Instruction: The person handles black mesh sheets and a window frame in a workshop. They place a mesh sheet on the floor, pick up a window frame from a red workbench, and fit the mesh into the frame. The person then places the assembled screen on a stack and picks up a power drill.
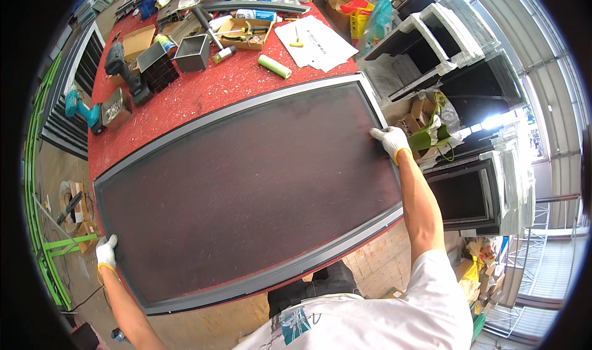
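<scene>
Head view: red workshop table (216, 86) bears framed panel (246, 193).

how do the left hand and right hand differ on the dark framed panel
The left hand is at the left end of the dark framed panel, while the right hand is at the right end, higher in the picture. The left hand looks smaller; the right looks larger, its thumb side reaching farther in over the panel. Both wear white gloves with yellow cuffs.
</scene>
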### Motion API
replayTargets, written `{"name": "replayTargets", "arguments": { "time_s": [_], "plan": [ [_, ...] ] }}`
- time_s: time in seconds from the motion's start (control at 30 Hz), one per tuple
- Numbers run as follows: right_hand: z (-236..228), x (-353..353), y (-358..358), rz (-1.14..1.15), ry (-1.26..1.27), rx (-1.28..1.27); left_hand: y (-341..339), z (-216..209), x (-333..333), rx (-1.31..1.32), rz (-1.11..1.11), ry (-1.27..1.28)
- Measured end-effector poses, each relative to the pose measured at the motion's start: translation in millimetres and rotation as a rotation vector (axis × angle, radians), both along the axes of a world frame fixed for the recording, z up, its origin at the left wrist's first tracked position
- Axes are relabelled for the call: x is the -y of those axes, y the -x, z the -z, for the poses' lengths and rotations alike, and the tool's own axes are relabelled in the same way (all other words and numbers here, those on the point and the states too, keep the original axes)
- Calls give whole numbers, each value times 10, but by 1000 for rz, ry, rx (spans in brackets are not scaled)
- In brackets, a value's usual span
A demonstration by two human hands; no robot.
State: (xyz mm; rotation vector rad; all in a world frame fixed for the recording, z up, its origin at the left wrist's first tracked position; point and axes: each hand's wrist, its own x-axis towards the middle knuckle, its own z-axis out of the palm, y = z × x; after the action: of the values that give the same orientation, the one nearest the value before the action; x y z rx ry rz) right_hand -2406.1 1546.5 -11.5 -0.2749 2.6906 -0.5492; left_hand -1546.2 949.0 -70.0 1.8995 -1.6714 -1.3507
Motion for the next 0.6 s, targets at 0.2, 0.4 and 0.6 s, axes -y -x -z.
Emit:
{"name": "replayTargets", "arguments": {
  "time_s": [0.2, 0.4, 0.6],
  "plan": [
    [-104, 12, -75, -33, 36, -41, 500, -357, -396, 328, 123, 50],
    [263, -271, 394, -60, 180, -20, 804, -635, -701, 666, 196, 192],
    [666, -596, 862, -19, 228, 34, 876, -492, -748, 642, 126, 237]
  ]
}}
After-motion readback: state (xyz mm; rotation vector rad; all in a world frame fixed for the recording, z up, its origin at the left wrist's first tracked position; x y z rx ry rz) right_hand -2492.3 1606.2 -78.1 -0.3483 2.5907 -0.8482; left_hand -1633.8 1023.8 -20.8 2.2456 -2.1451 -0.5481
